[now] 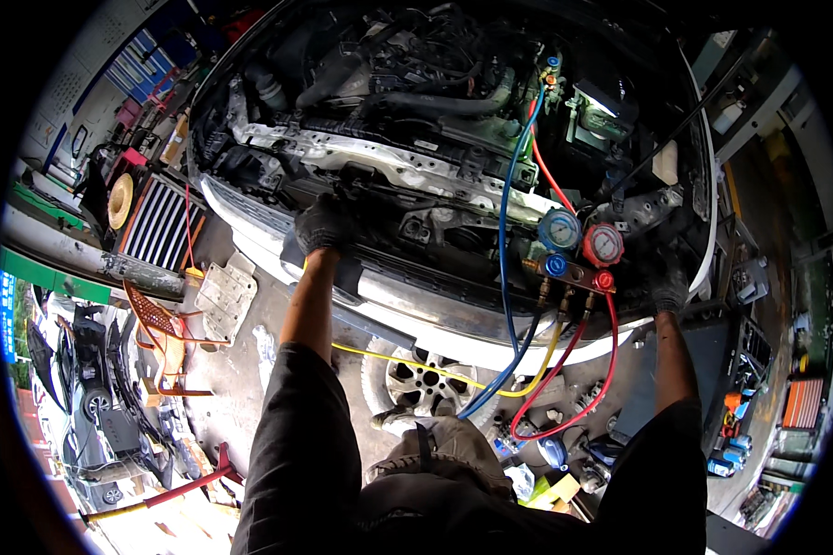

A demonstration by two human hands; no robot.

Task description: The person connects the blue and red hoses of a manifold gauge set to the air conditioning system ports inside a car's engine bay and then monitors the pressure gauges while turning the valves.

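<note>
My left hand (322, 225), in a dark glove, reaches into the car's open front, just below the pale metal crossbar (379, 162). Its fingers look curled, but what lies in them is lost among black parts. My right hand (670, 285), also gloved, is at the far right of the front end, by the white bumper (472, 350); shadow hides its fingers. Nearer to the right hand hangs a gauge manifold (578, 275) with a blue gauge (559, 229) and a red gauge (603, 245). Blue, yellow and red hoses run from it.
The engine bay (407, 65) lies beyond the crossbar. A loose wheel (426, 384) rests on the floor before me, with a yellow hose (389, 355) passing over it. At left stand a brown chair (162, 338) and a red-handled jack (190, 486). Tools (736, 416) crowd the right side.
</note>
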